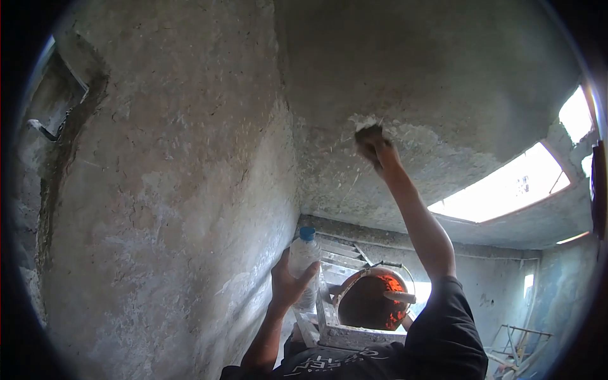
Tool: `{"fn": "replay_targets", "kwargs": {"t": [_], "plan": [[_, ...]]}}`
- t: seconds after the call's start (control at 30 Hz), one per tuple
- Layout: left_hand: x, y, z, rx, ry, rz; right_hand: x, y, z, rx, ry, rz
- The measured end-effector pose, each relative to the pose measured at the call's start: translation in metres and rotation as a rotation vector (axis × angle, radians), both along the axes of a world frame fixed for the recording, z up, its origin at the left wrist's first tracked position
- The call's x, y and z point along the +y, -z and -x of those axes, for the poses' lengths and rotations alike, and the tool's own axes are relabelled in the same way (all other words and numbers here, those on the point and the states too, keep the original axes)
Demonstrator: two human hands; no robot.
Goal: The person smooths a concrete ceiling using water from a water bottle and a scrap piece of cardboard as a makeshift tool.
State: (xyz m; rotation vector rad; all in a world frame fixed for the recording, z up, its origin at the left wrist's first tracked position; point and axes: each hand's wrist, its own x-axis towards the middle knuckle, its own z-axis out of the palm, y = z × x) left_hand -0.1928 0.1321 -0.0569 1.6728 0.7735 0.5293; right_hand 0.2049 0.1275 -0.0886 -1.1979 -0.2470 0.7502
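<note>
My left hand (289, 282) is wrapped round a clear plastic bottle (306, 253) with a blue cap, held upright near the wall. Raised high, my right hand (379, 152) grips a dark, blurred object (368, 133) against the grey plastered surface (405, 82), beside a pale rough patch. Exactly what that dark object is cannot be made out. Between my arms, an orange-red bucket (373, 301) with a wire handle rests by a ladder (326, 316); a pale handle sticks out over its rim.
A rough plaster wall (171, 177) rises close on the left. At the right is a bright opening (506, 183). A metal frame (522, 345) stands at the lower right, and a dark gap (60, 95) cuts the wall at the far left.
</note>
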Motion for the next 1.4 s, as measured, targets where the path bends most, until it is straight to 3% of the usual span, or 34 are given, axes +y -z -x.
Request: {"fn": "replay_targets", "kwargs": {"t": [0.07, 0.13, 0.2, 0.27, 0.33, 0.4, 0.47, 0.57, 0.6, 0.67, 0.7, 0.77, 0.93, 1.0, 1.23, 1.33, 1.4], "plan": [[0.002, 0.003, 0.000, 0.011, 0.002, 0.000, 0.039, -0.021, -0.032, -0.513, 0.343, 0.025], [0.004, 0.005, 0.001, 0.025, 0.002, -0.005, 0.063, -0.118, 0.003, -0.838, 0.816, 0.184], [0.006, 0.005, 0.001, -0.002, -0.024, -0.022, 0.091, -0.135, -0.029, -1.117, 1.006, 0.230], [0.009, 0.009, -0.001, -0.015, -0.027, -0.042, 0.126, -0.151, -0.039, -1.316, 1.137, 0.093], [0.011, 0.008, -0.003, -0.029, -0.013, -0.008, 0.179, -0.130, -0.035, -1.396, 1.173, 0.251], [0.013, 0.000, -0.007, -0.029, 0.000, -0.001, 0.216, -0.094, -0.017, -1.574, 0.932, 0.332], [0.015, 0.001, -0.010, -0.054, -0.007, 0.049, 0.230, -0.068, 0.007, -1.363, 0.318, 0.388], [0.020, 0.003, -0.007, -0.065, -0.011, 0.006, 0.203, -0.080, 0.026, -1.187, 0.202, 0.246], [0.020, 0.007, -0.003, -0.066, -0.013, 0.019, 0.198, -0.091, 0.028, -1.226, 0.421, 0.410], [0.023, 0.016, 0.002, -0.042, -0.006, 0.025, 0.188, -0.118, 0.004, -1.260, 0.664, 0.483], [0.025, 0.013, 0.003, -0.042, 0.004, 0.009, 0.180, -0.127, -0.023, -1.260, 0.679, 0.400], [0.026, 0.011, 0.002, -0.047, -0.004, 0.025, 0.146, -0.183, -0.006, -0.479, 0.330, -0.233], [0.023, 0.013, 0.000, -0.050, 0.002, 0.055, 0.067, -0.181, 0.016, -0.199, 0.007, -0.294], [0.021, 0.013, -0.001, -0.058, 0.002, 0.038, 0.035, -0.146, 0.010, -0.036, 0.032, -0.117], [0.017, 0.019, -0.010, -0.065, 0.033, 0.057, -0.036, -0.097, 0.048, 0.095, 0.050, -0.041], [0.019, 0.018, -0.018, -0.096, 0.028, 0.059, -0.043, -0.091, 0.061, -0.057, -0.069, 0.031], [0.021, 0.017, -0.022, -0.082, 0.024, 0.062, -0.040, -0.077, 0.059, -0.046, -0.137, 0.230]]}}
